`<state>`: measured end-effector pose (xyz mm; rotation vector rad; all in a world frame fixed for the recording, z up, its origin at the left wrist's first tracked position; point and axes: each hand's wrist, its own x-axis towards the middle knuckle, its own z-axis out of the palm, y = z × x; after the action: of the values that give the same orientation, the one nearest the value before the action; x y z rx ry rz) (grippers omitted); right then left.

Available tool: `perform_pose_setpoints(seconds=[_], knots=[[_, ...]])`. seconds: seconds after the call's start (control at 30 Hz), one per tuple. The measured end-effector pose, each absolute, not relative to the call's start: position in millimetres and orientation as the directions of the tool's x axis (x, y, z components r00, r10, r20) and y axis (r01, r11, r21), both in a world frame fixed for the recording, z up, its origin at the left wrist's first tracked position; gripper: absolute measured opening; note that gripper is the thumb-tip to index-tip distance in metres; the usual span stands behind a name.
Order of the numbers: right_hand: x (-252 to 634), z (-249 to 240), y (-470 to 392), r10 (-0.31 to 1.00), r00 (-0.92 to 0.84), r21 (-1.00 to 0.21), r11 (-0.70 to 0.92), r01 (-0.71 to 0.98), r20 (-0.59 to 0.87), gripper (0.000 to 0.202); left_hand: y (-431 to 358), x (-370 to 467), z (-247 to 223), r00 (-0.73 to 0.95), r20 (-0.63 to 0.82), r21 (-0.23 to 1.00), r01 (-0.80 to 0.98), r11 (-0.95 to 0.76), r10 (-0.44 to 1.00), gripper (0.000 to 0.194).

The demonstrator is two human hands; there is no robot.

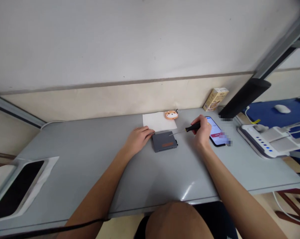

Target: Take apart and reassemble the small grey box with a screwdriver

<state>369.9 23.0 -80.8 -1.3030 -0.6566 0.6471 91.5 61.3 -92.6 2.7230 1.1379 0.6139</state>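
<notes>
A dark grey metal box [164, 142] with small vent holes along its front side lies flat on the grey table [90, 146]. My left hand [139, 140] rests at the box's upper left corner, fingers close together; whether they pinch anything small there cannot be made out. In my right hand [201, 130] is a screwdriver [192, 127] with a black handle, held to the right of the box. Its thin shaft points left, and the tip is over the top face of the box; contact is too small to tell.
Behind the box lie white paper [156, 122] and an orange animal-faced case [171, 115]. A lit phone [215, 132] sits beside my right hand. Farther right are a carton [216, 99], a black cylinder [246, 99] and a power strip [261, 142]. A black-screened tablet [17, 189] lies far left.
</notes>
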Motion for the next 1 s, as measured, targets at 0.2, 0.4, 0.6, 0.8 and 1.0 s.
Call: perform_pose_setpoints(seconds=[0.2, 0.4, 0.6, 0.8, 1.0], knots=[[368.4, -77.8, 22.1, 0.748, 0.661, -0.983, 0.163, -0.086, 0.066, 0.044, 60.9, 92.1, -92.6, 0.639, 0.322, 0.278, 0.641, -0.715, 0.699, 0.025], [367.1, -77.6, 20.4, 0.762, 0.642, -0.985, 0.161, -0.061, 0.085, 0.045, 64.1, 93.0, -92.0, 0.705, 0.309, 0.289, 0.57, -0.769, 0.638, 0.036], [364.8, -78.0, 19.0, 0.769, 0.634, -0.987, 0.153, -0.053, 0.085, 0.046, 64.3, 96.3, -91.3, 0.73, 0.288, 0.238, 0.572, -0.785, 0.619, 0.035], [362.2, -75.4, 19.6, 0.772, 0.633, -0.986, 0.148, -0.076, 0.067, 0.045, 62.6, 97.5, -89.4, 0.74, 0.301, 0.262, 0.543, -0.798, 0.602, 0.034], [363.2, -74.9, 20.3, 0.753, 0.656, -0.984, 0.149, -0.099, 0.048, 0.044, 71.2, 92.9, -94.8, 0.548, 0.417, 0.246, 0.7, -0.67, 0.726, 0.024]])
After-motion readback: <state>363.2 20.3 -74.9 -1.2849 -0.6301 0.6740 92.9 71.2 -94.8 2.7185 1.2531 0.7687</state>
